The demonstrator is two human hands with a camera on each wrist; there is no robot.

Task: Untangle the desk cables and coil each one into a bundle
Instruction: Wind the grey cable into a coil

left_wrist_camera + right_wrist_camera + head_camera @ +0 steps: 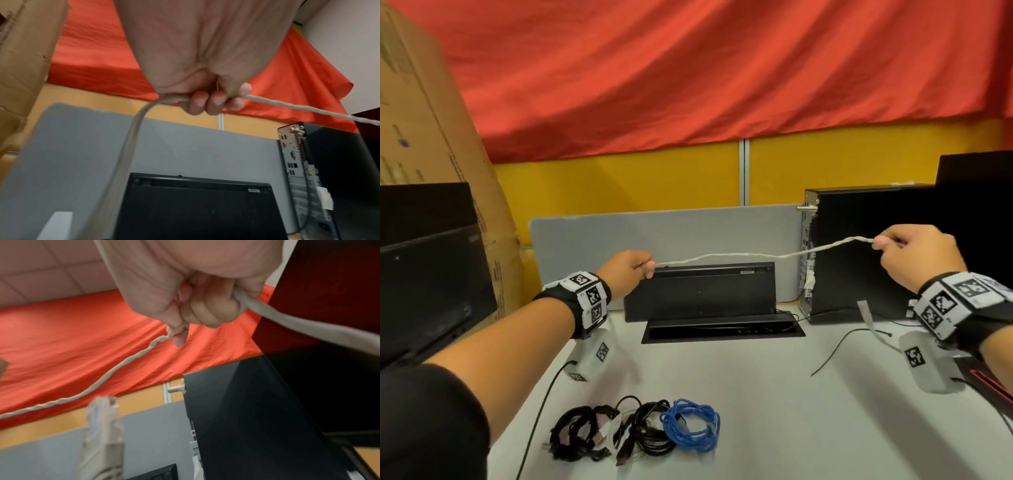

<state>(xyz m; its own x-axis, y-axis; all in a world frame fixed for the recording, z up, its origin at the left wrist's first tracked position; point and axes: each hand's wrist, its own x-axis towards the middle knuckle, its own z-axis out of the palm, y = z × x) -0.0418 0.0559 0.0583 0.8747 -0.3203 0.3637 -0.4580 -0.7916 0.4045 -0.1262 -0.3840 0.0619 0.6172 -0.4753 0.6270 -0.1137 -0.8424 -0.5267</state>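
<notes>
At far left stand one tall brown cardboard box and two dark monitors. The left hand, fingers curled, grips one end region of a single twisted off-white cable, which is stretched in the air above the grey desk; in the left wrist view the cable's free length hangs down from that fist. On the desk near its front edge lie coiled bundles: black cable bundles, their number unclear where they overlap a white cable, and one blue cable bundle. Behind stands one black keyboard, upright. One loose thin black cable lies further right. One black computer tower follows. The right hand pinches the cable's other end region, its remainder trailing from the fist.
</notes>
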